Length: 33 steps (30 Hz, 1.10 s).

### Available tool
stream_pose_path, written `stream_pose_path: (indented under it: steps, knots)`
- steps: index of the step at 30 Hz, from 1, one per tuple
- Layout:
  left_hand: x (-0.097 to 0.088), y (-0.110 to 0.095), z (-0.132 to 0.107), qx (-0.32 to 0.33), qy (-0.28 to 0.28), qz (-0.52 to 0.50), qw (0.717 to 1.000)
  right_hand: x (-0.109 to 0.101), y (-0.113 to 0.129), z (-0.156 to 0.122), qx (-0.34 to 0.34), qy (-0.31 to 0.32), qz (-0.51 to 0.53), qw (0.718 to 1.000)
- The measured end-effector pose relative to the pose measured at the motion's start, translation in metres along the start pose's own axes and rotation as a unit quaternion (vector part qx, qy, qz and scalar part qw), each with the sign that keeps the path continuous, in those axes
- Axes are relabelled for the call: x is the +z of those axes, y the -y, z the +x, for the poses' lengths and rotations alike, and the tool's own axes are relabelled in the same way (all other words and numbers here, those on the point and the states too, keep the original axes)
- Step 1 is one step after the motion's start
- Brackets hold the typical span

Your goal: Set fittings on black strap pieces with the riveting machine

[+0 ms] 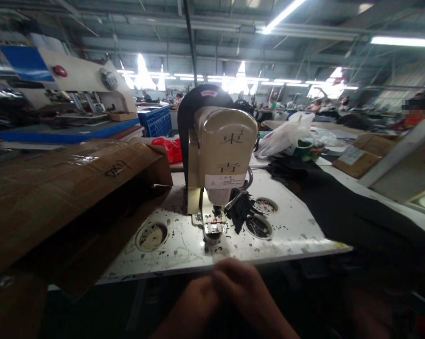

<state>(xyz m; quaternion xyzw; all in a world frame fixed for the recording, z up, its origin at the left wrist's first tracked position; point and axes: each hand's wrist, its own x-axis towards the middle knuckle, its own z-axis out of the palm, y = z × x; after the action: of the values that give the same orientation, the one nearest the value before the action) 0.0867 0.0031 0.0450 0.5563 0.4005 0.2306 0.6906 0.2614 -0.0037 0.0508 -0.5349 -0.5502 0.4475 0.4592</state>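
Both of my hands are low in front of the white sewing table, below its near edge. My left hand and my right hand are pressed together with fingers curled; they are dark and blurred, and what they hold is hidden. A beige sewing machine stands ahead of them with its lit needle area and small scraps of black fabric beside it.
A large brown cardboard box lies at my left, overhanging the table. Black fabric is draped over the right side. Behind are a white plastic bag, a blue crate, another cardboard box, and people working in the distance.
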Motion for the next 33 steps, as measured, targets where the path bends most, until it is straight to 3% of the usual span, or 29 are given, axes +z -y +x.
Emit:
stream_pose_path:
  steps: [2, 4, 6, 10, 14, 18, 22, 26, 33]
  knots:
    - [-0.002, -0.002, -0.002, 0.016, -0.003, 0.017, 1.000, 0.010, -0.004, -0.013, 0.027, -0.007, 0.007, 1.000]
    - [-0.005, -0.002, -0.004, 0.006, -0.047, 0.010, 0.999, 0.011, -0.006, -0.017, 0.051, -0.050, 0.026, 0.997]
    - [-0.008, -0.003, -0.004, -0.009, -0.100, -0.005, 0.995, 0.006, -0.008, -0.018, 0.069, -0.055, 0.044, 0.995]
    - [-0.013, -0.006, 0.002, -0.002, -0.144, -0.022, 0.989, 0.002, -0.008, -0.021, 0.085, 0.010, 0.074, 0.994]
    - [-0.017, -0.013, 0.014, 0.008, -0.153, 0.010, 0.988, 0.010, -0.008, -0.018, 0.085, 0.054, 0.097, 0.990]
    - [-0.027, -0.021, 0.033, 0.065, -0.223, 0.053, 0.971, 0.021, -0.009, -0.001, 0.101, -0.006, 0.137, 0.985]
    - [-0.041, -0.024, 0.052, 0.087, -0.300, 0.080, 0.947, 0.030, -0.012, 0.018, 0.155, -0.073, 0.258, 0.951]
    - [-0.048, -0.024, 0.065, 0.096, -0.318, 0.094, 0.938, 0.038, -0.013, 0.030, 0.182, -0.102, 0.313, 0.927]
    - [-0.045, -0.037, 0.087, 0.104, -0.295, 0.099, 0.945, 0.046, -0.013, 0.037, 0.189, -0.118, 0.364, 0.904]
